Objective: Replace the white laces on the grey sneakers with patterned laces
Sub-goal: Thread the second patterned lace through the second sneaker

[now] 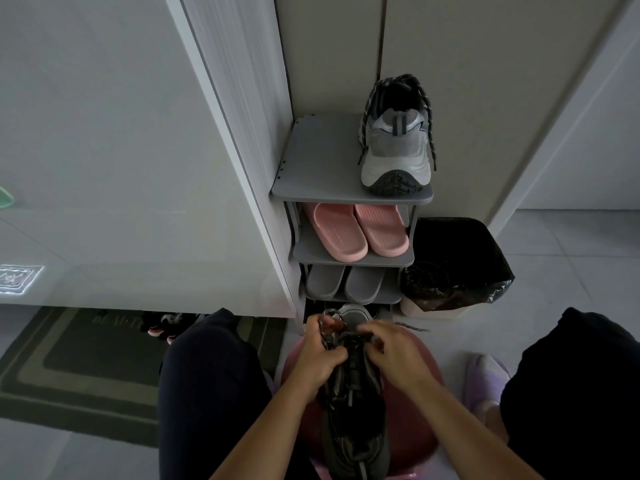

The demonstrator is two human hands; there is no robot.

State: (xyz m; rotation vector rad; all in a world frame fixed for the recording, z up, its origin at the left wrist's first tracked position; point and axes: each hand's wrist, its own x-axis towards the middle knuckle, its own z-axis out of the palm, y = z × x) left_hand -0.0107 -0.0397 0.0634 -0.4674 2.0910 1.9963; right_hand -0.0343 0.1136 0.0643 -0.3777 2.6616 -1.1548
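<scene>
Sneaker [353, 410] sits on a pink stool [419, 431] between the knees, toe pointing away, both hands on its upper eyelets. Left grip [320, 358] has its fingers curled round the patterned lace [327, 327], with a loop standing up above the knuckles. Right grip [391, 355] is curled at the eyelet row and looks to be pinching the same lace; it's dim there, so that's a read rather than a certainty. A loose end trails out past the right grip. Second sneaker [394, 147] stands heel-out on the rack [318, 161] top shelf, near its right edge. It carries a dark patterned lace, its second lace [429, 133], with both ends hanging untied down the sides. No white lace in view anywhere. My estimate: the shelf shoe is relaced but not tied, and this one is relaced most of the way, with the top eyelets in progress. Left to do are the last holes, evening the ends and tying both, but I can't see the lower eyelets well enough to confirm. Around the work: pink slides [353, 230] on the next shelf, grey slippers [346, 284] below them, and a bin [457, 258] with a black liner just right of the rack. A mat [79, 355] lies on the floor to the left, and a purple slipper [485, 379] sits by the right knee. Nothing blocks the hands; the main obstacles are low light and the dark lace against a dark tongue.
</scene>
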